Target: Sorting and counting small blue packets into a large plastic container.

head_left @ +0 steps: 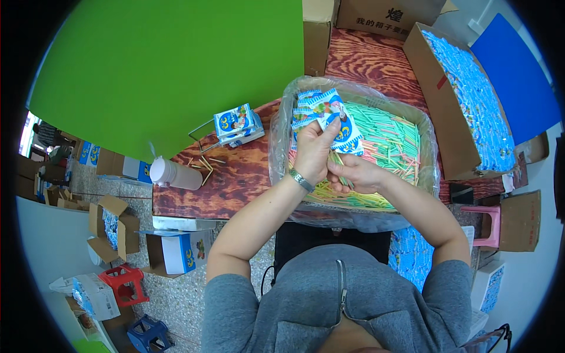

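My left hand (313, 152), with a metal band on its wrist, grips a blue and white printed packet (346, 136), thumb on its front. Just below and to its right, my right hand (360, 173) is closed around a small bunch of thin coloured sticks (336, 160), close to the packet's lower end. Whether the stick ends are inside the packet I cannot tell. Both hands are above a plastic-lined box (433, 154) full of loose green, pink and yellow sticks (385, 126). More blue and white packets (303, 113) lie in its far left part.
A wire stand (203, 141) bears a stack of packets (236, 122) on the wood-patterned table (235, 191). Left of it are a pale bottle (175, 174) and some loose sticks (206, 167). A carton of blue packets (471, 94) stands at right. Stools and cartons stand on the floor.
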Tool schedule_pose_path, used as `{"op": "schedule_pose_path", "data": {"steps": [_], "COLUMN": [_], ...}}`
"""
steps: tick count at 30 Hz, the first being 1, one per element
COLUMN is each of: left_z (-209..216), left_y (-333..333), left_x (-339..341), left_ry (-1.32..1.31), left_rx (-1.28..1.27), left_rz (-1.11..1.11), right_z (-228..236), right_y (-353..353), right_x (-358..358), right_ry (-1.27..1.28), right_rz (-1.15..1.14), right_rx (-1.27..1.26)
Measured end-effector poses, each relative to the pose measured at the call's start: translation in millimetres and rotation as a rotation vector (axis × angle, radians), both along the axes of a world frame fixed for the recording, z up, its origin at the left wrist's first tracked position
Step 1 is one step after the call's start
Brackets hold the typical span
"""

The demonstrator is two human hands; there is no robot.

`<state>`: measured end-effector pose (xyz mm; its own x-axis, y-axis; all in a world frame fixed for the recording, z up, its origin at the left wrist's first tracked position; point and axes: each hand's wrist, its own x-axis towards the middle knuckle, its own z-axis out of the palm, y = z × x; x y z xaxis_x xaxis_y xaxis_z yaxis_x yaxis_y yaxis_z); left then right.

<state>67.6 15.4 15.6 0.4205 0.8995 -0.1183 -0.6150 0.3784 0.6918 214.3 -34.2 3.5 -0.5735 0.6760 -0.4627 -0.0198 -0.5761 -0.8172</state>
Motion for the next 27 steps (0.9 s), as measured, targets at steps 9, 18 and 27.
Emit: {"op": "schedule_pose_path", "data": {"steps": [9,18,27], "left_z": [2,8,5], "left_y": [9,-8,-6], "left_x": [-45,-42,-47], "left_ry": [0.907,1.122,1.124], "left_rx": [0.697,1.096,1.249], "left_rz": [0.267,0.457,0.522], "right_z": [87,162,160], "right_y": [2,14,23], "right_x": [40,17,7], "right_ry": [-0.448,-0.943,-0.984], "right_rz": [0.123,0.323,0.398], "right_rx": [0.364,0.903,0.961]}}
